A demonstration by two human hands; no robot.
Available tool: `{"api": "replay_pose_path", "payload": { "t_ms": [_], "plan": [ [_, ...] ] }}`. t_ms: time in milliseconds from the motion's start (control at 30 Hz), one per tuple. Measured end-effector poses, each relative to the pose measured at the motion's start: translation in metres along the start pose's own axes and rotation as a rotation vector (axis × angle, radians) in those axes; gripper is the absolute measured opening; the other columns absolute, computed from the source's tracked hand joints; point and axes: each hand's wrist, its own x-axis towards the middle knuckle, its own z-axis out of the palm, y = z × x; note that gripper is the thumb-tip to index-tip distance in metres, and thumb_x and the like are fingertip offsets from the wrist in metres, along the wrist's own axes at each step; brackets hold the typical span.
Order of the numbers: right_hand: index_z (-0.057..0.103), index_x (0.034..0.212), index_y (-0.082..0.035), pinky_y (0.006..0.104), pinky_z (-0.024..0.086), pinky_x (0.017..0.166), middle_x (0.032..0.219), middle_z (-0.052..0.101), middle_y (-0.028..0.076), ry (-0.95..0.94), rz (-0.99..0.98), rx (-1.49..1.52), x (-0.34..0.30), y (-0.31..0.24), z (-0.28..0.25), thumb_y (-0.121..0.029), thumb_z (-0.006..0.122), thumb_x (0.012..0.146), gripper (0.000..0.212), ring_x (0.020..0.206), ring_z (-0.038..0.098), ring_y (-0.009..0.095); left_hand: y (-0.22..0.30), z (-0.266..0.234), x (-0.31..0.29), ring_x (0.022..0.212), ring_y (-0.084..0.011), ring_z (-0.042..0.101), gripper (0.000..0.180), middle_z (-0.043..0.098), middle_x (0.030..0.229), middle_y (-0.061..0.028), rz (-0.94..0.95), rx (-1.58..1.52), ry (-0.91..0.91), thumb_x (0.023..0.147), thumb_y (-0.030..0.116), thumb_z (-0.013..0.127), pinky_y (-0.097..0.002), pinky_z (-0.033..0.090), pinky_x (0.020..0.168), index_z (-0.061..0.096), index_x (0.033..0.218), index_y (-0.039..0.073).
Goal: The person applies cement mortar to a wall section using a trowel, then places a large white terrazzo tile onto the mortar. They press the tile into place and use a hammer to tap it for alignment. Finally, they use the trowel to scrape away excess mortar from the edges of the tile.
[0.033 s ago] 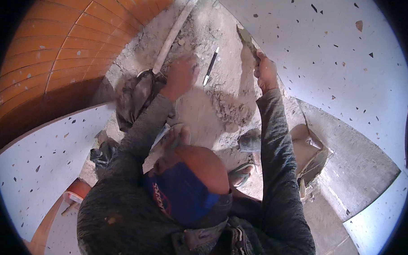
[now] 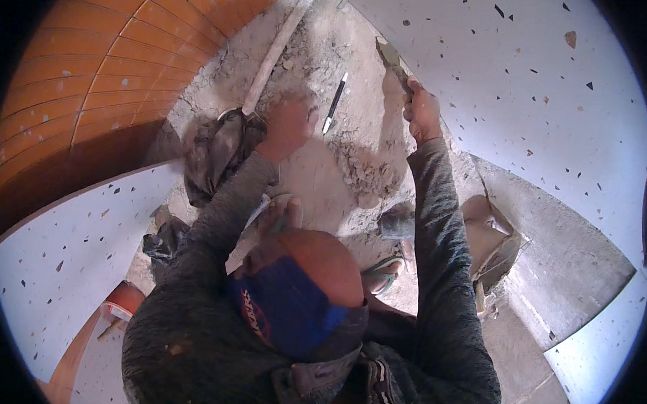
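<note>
Nothing has moved since the earlier frame: both hands and the tool sit where they were. At the edge of the white speckled tile, the right hand [image 2: 421, 111] has its grip closed round the handle of a trowel [image 2: 389, 58], whose blade points up and away along the tile rim. Flat on the grey mortar bed [image 2: 317, 173], the left hand [image 2: 289, 124] lies open with nothing in its grip, just beside a dark pen [image 2: 335, 103], with a long pale pipe [image 2: 275, 51] nearby.
</note>
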Motion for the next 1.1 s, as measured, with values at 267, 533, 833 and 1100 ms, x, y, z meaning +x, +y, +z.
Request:
{"api": "replay_pose_path", "payload": {
  "t_ms": [267,533,833,1100],
  "plan": [
    [0.059,0.088,-0.009,0.0236,0.023,0.036,0.064,0.047,-0.002,-0.059,-0.004,0.046,-0.002,0.000,-0.004,-0.027,0.062,0.092,0.018,0.042,0.033,0.007,0.014,0.030,-0.043,0.102,-0.0357,0.059,0.032,0.062,0.113,-0.0143,-0.008,0.021,-0.182,0.084,0.029,0.062,-0.0464,0.048,0.088,0.066,0.109,0.008],
    [0.060,0.091,-0.008,0.0216,0.024,0.036,0.066,0.048,-0.001,-0.036,0.025,-0.002,0.003,-0.001,-0.005,-0.027,0.061,0.092,0.019,0.042,0.032,0.006,0.026,0.009,-0.057,0.112,-0.0302,0.053,0.034,0.061,0.116,-0.0135,0.073,0.360,-0.231,0.085,0.026,0.059,-0.0433,0.038,0.100,0.065,0.110,0.004],
    [0.061,0.093,-0.008,0.0228,0.022,0.036,0.064,0.044,-0.004,-0.101,0.000,0.035,0.001,0.000,-0.006,-0.027,0.059,0.093,0.019,0.043,0.031,0.006,-0.013,-0.028,-0.025,0.112,-0.0295,0.053,0.036,0.061,0.109,-0.0136,-0.034,0.539,0.022,0.084,0.020,0.061,-0.0439,0.037,0.102,0.063,0.114,0.001],
    [0.062,0.094,-0.009,0.0230,0.022,0.037,0.062,0.043,-0.005,-0.081,-0.014,0.001,0.003,0.002,-0.006,-0.025,0.059,0.093,0.017,0.043,0.030,0.005,-0.031,-0.036,-0.023,0.103,-0.0311,0.058,0.024,0.062,0.104,-0.0145,-0.160,0.399,0.044,0.081,0.016,0.061,-0.0397,0.049,0.086,0.067,0.102,0.005]
  ]
}}
